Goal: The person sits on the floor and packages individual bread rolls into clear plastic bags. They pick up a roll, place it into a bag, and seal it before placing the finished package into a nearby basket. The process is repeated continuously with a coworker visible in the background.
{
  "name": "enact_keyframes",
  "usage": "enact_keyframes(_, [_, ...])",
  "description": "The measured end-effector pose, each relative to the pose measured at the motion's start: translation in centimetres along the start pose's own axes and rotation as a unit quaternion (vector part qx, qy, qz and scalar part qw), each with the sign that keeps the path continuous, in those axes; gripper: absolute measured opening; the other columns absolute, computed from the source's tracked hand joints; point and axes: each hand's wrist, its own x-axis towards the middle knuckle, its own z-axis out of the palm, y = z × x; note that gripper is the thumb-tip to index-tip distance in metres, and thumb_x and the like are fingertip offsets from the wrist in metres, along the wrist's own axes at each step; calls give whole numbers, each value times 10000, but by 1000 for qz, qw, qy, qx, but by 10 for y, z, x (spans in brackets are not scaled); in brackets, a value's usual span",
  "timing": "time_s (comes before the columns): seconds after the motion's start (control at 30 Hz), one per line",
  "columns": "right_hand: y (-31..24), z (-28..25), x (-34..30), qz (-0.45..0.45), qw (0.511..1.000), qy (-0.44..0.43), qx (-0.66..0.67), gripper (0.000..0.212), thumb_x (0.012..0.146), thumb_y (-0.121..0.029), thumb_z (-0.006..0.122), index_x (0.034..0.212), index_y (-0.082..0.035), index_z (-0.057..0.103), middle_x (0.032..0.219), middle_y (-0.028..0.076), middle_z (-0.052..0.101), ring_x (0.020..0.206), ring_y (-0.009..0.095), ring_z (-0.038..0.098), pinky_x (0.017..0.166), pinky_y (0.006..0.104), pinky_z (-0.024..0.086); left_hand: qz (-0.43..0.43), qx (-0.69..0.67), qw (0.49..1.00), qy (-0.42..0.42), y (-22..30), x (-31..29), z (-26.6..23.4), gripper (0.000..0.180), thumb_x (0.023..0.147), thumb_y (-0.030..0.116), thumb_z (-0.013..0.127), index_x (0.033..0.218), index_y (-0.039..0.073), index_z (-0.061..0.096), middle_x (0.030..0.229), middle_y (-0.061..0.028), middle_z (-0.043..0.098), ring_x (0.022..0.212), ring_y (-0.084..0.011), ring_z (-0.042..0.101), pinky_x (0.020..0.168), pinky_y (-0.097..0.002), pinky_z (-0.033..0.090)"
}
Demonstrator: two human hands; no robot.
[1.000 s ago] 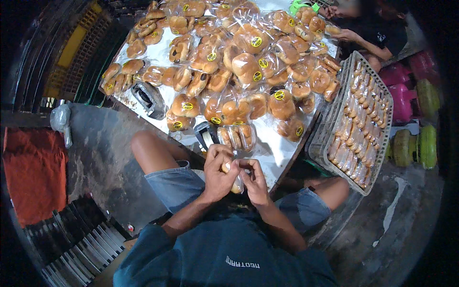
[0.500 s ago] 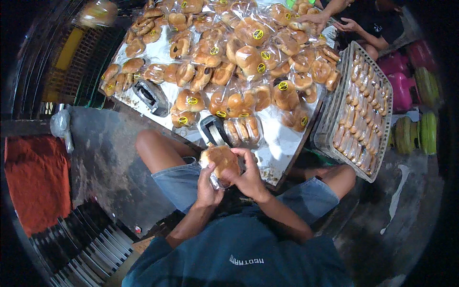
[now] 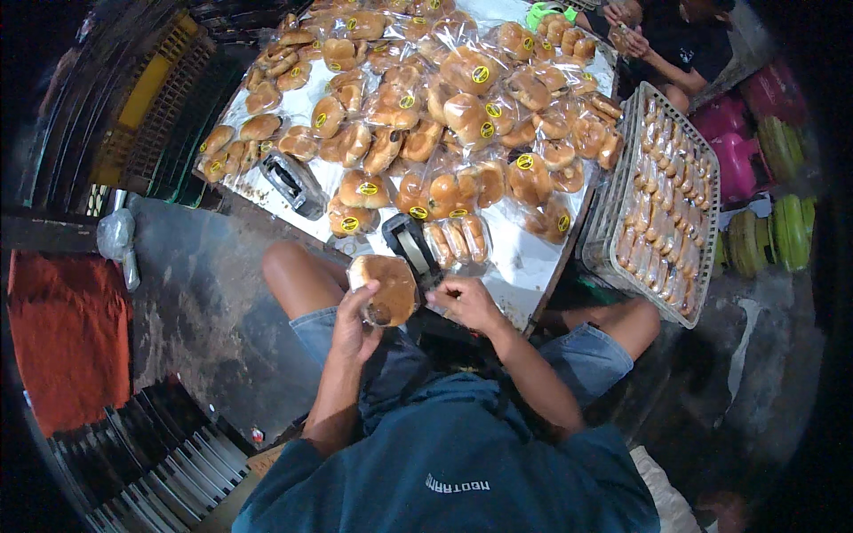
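Observation:
My left hand [image 3: 357, 322] is closed around a bread bun in a clear bag [image 3: 384, 289], held over my lap with the thumb across its near side. The bun's top is golden brown, and its left edge is paler. My right hand [image 3: 466, 304] is at the near end of a black tape dispenser [image 3: 410, 244], thumb and forefinger pinched together; whatever they grip is too small to make out. Beside that dispenser lies a bagged pack of small rolls [image 3: 458, 240]. Farther left on the white tabletop [image 3: 306, 200] sits a second tape dispenser [image 3: 291, 184].
Bagged buns [image 3: 391, 102] with yellow stickers are heaped across the table. At right stands a grey plastic crate [image 3: 622, 200] full of packed rolls. Crates [image 3: 147, 98] are stacked at far left, near a red cloth [image 3: 69, 338]. Another person's hands [image 3: 631, 40] hold something at the far right.
My right hand has let go of the bagged bun and moved right to the dispenser's near end. The left hand has shifted left with the bun. The other person's hands have drawn back from the heap.

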Motion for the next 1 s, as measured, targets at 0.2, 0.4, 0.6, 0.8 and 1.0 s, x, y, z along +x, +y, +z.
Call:
enact_keyframes(0.2, [56,-37,-6,31,981,7,-193,306,855,-339,725,791,-39,725,750,182,686,693,327,666,638,427,503,6,179,982,-65,-16,16,30,731,773,55,770,1427,30,444,1225,-73,607,1134,-217,596,928,-354,511])
enact_keyframes(0.4, [-104,-70,-51,-117,986,-80,86,239,948,-203,698,822,-2,733,638,29,674,588,88,643,522,290,484,91,403,899,-146,-49,27,49,822,763,55,778,1481,29,379,1304,-98,567,1190,-178,551,987,-320,476])
enact_keyframes(0.6, [-68,-96,-44,186,970,-78,-135,444,793,-420,848,904,-9,725,917,89,717,808,105,603,731,316,481,-120,281,916,-260,-46,24,65,751,778,32,769,1444,8,423,1243,-94,613,1150,-203,601,960,-328,502])
enact_keyframes(0.8, [-42,-78,-66,-175,983,55,-29,734,729,-364,901,1297,-27,579,1218,166,624,1199,246,565,995,389,460,-223,173,948,-147,-46,19,83,568,1039,500,464,1343,29,555,1195,-117,684,1028,-216,695,880,-377,577])
enact_keyframes(1.0, [-28,-85,-38,-92,944,315,-22,524,870,-271,774,1251,-4,533,1133,238,644,1080,392,631,905,454,500,36,275,955,-108,-39,103,77,497,991,235,584,1413,-9,489,1292,-122,622,1134,-254,625,947,-391,518])
